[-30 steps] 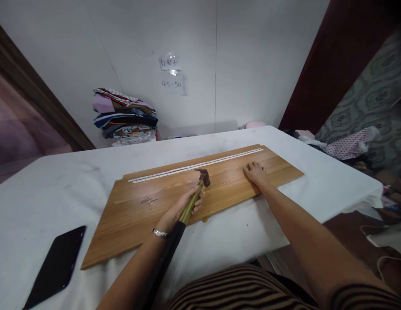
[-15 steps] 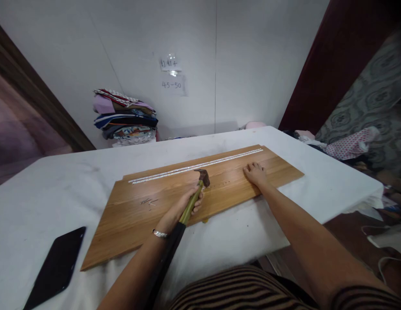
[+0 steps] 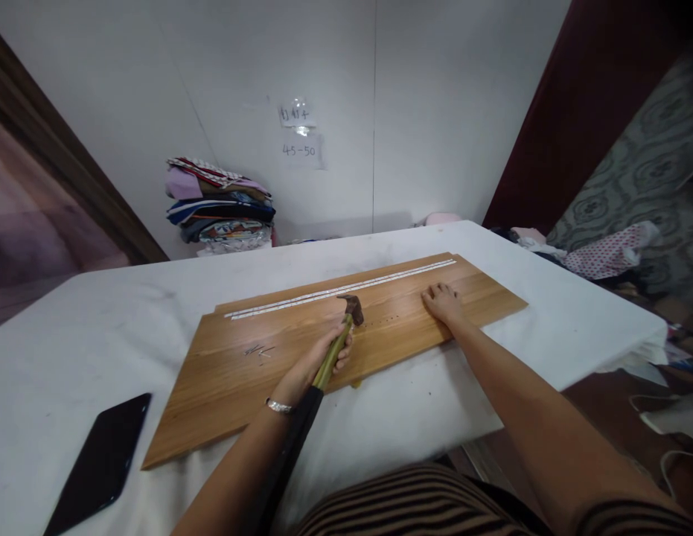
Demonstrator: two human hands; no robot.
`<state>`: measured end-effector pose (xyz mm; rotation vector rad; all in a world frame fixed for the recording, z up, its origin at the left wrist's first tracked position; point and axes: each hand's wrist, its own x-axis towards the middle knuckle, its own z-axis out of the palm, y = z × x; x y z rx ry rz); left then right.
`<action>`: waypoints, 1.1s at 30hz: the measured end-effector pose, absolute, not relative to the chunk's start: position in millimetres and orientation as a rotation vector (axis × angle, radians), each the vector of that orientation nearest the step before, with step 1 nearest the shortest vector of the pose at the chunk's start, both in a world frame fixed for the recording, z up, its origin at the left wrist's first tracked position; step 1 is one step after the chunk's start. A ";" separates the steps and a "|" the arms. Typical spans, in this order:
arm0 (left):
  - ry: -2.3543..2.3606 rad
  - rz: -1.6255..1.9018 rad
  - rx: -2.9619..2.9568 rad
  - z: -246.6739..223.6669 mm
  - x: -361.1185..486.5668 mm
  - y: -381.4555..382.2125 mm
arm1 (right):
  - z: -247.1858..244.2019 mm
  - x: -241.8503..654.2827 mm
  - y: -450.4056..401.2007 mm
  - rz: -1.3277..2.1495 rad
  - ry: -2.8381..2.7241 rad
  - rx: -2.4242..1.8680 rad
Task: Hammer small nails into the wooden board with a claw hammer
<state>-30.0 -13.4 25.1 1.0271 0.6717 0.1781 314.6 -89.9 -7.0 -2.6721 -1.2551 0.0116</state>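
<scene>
My left hand [image 3: 330,348] is wrapped round the handle of a hammer [image 3: 327,363], close below its rusty head. The hammer head is over the middle of a wooden board [image 3: 223,394]. My right hand [image 3: 442,301] rests on the right part of this board with its fingers slightly bent and apart, holding nothing. A row of small dark dots runs between the hammer head and my right hand. Several loose nails [image 3: 259,351] lie on the left part of the board. Two pale marked strips [image 3: 340,289] run along its far edge.
A white-covered table [image 3: 128,320] bears the board. A black phone [image 3: 103,458] lies at the left front. Folded clothes [image 3: 220,205] are stacked against the wall at the back left. At the right, a dotted cloth [image 3: 611,249] lies beyond the table.
</scene>
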 end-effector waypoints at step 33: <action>0.670 0.140 1.011 25.9 -29.1 -13.6 | -10.7 319.6 -88.8 0.006 -1.254 -2.662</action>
